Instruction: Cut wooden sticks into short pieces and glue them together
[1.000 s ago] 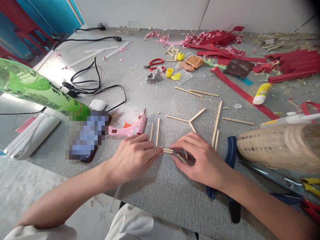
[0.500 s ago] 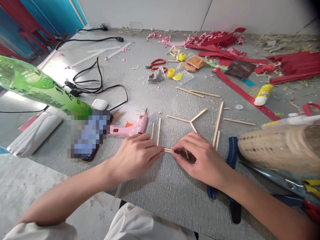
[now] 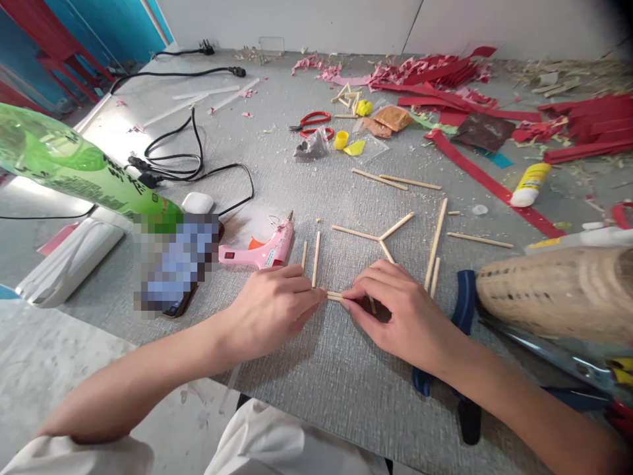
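Observation:
Two short wooden sticks [image 3: 334, 296] lie side by side between my hands, low over the grey table. My left hand [image 3: 277, 300] pinches their left end, its fingers curled. The right end is pinched between thumb and fingers of my right hand [image 3: 390, 300]. Just beyond my left hand are two upright-lying sticks [image 3: 316, 258] and a pink glue gun [image 3: 262, 251]. Three sticks meeting in a Y shape [image 3: 380, 238] lie past my right hand, which partly covers them. To its right lies a longer stick [image 3: 436, 243] with a shorter one beside it.
A phone [image 3: 180, 264], a green bottle [image 3: 84, 165] and a white power strip [image 3: 69, 260] stand at left. Red-handled pliers [image 3: 314, 124] and red paper strips [image 3: 475, 165] lie farther back. A glue stick [image 3: 531, 185], a brown cylinder [image 3: 548, 293] and blue-handled tools [image 3: 463, 300] are at right.
Both hands keep their grip on the two short sticks and have barely moved. The whole view has shifted slightly.

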Available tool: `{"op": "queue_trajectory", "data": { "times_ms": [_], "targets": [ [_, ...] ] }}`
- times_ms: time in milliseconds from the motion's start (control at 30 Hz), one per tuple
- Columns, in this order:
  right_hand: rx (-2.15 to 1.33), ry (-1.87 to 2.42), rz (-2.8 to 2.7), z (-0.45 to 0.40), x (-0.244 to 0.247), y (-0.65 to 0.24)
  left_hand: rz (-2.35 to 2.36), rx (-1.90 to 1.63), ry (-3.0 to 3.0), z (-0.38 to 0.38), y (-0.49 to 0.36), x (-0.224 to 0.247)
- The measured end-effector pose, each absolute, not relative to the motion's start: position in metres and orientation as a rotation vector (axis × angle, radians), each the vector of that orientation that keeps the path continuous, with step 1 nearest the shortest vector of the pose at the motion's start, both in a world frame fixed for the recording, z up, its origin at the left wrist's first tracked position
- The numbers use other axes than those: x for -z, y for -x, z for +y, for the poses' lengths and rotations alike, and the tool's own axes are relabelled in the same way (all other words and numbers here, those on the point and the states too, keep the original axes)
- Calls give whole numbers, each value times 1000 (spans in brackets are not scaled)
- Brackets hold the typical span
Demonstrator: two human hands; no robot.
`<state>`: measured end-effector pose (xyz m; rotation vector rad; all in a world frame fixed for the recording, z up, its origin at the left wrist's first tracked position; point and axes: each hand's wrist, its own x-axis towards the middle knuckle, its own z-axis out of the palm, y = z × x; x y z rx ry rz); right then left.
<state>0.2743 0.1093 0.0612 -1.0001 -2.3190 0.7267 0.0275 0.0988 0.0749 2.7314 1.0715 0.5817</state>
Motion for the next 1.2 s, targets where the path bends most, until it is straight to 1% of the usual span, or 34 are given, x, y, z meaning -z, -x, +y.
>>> {"op": "queue_trajectory", "data": {
  "times_ms": [200,600,933,1200],
  "targets": [
    [-724,997,-2327,112,-59,-275,1058,-577,-2760,99,-27,-75],
    [-668,945,-2342,111,-57,-275,1103,-747,-2818,99,-22,-72],
    [-651,913,-2369,113,-57,-275,1077,-585,-2914,95,-26,-74],
    [-612,911,-2367,112,-57,-275,1134,-508,-2766,94,-30,-76]
  ]
}}
